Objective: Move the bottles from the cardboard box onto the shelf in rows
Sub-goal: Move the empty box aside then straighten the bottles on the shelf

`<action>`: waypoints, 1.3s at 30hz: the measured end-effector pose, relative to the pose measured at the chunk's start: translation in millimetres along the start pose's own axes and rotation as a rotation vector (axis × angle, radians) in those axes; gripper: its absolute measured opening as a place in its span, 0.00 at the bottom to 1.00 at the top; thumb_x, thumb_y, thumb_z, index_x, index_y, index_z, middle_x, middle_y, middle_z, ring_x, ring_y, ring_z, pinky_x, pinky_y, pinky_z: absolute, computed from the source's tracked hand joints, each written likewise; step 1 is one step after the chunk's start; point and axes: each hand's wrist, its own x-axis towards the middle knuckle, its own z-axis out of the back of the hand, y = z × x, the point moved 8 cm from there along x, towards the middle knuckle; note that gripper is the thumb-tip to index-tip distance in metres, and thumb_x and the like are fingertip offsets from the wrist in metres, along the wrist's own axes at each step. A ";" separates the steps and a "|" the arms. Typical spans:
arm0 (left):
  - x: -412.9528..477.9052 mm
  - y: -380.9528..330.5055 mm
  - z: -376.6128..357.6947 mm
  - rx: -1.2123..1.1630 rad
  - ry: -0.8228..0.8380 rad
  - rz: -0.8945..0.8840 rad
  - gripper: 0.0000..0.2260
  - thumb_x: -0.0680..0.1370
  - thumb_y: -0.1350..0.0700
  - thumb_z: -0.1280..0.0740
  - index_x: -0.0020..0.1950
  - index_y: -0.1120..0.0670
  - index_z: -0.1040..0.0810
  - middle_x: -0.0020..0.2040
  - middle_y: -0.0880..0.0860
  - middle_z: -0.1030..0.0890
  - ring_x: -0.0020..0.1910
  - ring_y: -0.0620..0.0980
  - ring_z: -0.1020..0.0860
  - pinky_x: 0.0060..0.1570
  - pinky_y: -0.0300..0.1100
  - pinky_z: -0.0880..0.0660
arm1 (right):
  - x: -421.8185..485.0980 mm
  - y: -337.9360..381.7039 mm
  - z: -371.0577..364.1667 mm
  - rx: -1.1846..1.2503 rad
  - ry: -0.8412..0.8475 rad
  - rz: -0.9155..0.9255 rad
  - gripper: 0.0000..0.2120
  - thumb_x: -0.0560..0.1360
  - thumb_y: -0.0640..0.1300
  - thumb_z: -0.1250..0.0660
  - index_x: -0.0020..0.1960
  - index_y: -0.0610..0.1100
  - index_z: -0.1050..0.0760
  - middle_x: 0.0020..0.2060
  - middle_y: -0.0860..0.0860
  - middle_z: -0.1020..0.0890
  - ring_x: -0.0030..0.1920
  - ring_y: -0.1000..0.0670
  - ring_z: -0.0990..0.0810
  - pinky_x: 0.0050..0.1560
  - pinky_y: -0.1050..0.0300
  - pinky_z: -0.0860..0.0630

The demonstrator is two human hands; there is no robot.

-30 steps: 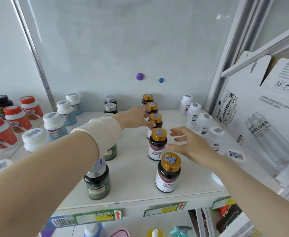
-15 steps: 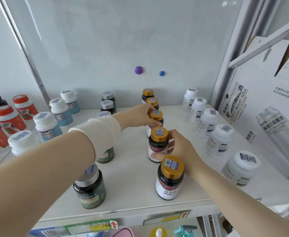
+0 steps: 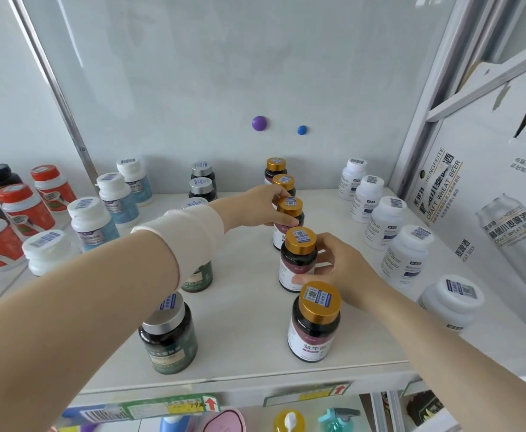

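Right hand (image 3: pixel 345 269), formerly open, now tight round the second gold-capped bottle (image 3: pixel 297 260); left hand (image 3: pixel 255 207) tight round the third bottle (image 3: pixel 291 208).

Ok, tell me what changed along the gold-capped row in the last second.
The right hand, open beside the row a second ago, moved in and took hold of the second gold-capped bottle from the front. The left hand stayed gripping the middle gold-capped bottle. The front gold-capped bottle and the white bottles kept their places.

A purple disc (image 3: pixel 259 123) and a smaller blue disc (image 3: pixel 301 130) sit on the white back panel (image 3: pixel 193 73).
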 end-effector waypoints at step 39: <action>-132.6 32.1 122.0 0.933 -0.072 -0.006 0.19 0.76 0.52 0.32 0.66 0.50 0.31 0.63 0.50 0.24 0.59 0.55 0.24 0.60 0.52 0.27 | 14.8 143.8 -65.6 -1.051 0.150 0.204 0.28 0.75 0.51 0.34 0.71 0.45 0.39 0.68 0.47 0.33 0.67 0.47 0.32 0.65 0.52 0.33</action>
